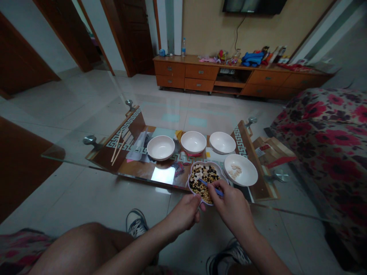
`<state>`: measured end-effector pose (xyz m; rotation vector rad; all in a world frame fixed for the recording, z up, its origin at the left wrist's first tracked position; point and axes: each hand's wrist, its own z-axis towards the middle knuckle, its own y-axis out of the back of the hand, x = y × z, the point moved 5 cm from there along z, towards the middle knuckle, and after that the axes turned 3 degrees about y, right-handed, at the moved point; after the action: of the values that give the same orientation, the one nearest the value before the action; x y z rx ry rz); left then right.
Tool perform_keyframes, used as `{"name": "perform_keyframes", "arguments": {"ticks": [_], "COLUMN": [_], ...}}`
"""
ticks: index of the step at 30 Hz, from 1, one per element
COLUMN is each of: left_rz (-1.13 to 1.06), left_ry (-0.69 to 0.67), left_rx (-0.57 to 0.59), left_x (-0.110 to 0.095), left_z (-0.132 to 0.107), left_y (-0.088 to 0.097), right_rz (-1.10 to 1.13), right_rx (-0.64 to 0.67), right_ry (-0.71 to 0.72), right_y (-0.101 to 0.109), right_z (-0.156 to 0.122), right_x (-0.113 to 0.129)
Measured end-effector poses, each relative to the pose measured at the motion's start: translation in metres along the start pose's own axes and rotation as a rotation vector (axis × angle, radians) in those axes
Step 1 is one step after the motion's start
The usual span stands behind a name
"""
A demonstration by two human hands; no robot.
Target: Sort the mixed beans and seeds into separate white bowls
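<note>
My left hand [189, 212] grips the near rim of a flower-shaped, pale-edged bowl [189, 187] at the table's front edge. A mix of yellow and black beans [210, 176] with flat white pieces fills it. In my right hand [229, 200] is a slim blue tool, apparently tweezers [219, 192], its tip down among the white pieces at the bowl's left part. Just right of the bowl stands a white bowl [249, 173] with several pale flat pieces [235, 170] in it. Three more white bowls stand behind: left [161, 148], middle [193, 142] and right [222, 142], with nothing visible inside.
The glass table [71, 152] has a lower wooden shelf with papers under it. Two chopsticks [117, 149] lie at the left. A paper bag [273, 151] stands beside a flower-patterned sofa [329, 126] on the right. A low cabinet [200, 74] runs along the far wall.
</note>
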<state>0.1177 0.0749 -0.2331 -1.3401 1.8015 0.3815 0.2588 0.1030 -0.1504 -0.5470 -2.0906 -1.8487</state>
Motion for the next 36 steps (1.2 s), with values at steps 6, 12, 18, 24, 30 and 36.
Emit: {"name": "perform_keyframes", "arguments": {"ticks": [6,12,18,24,30,36], "left_rz": [-0.006,-0.009,-0.005,-0.017,0.004,-0.006], "left_ry": [0.01,-0.006,0.018,0.003,-0.002,0.024], "left_rx": [-0.002,0.006,-0.001,0.0,0.01,0.007], "left_x": [-0.001,0.001,-0.002,-0.002,0.003,-0.001], "left_z": [0.0,0.002,0.0,-0.001,0.001,-0.003], "left_y": [-0.001,-0.001,-0.001,-0.001,0.001,0.001], "right_rz": [-0.016,-0.003,-0.001,0.023,0.032,-0.077], "right_rx": [-0.019,-0.028,-0.06,-0.099,-0.226,-0.363], "right_ry": [0.007,0.039,0.086,0.114,0.135,0.046], "right_y": [-0.002,-0.004,-0.005,-0.002,0.016,0.043], "right_z": [-0.002,-0.003,-0.004,-0.005,-0.003,-0.002], "right_x": [0.002,0.003,0.003,0.002,-0.004,-0.023]}}
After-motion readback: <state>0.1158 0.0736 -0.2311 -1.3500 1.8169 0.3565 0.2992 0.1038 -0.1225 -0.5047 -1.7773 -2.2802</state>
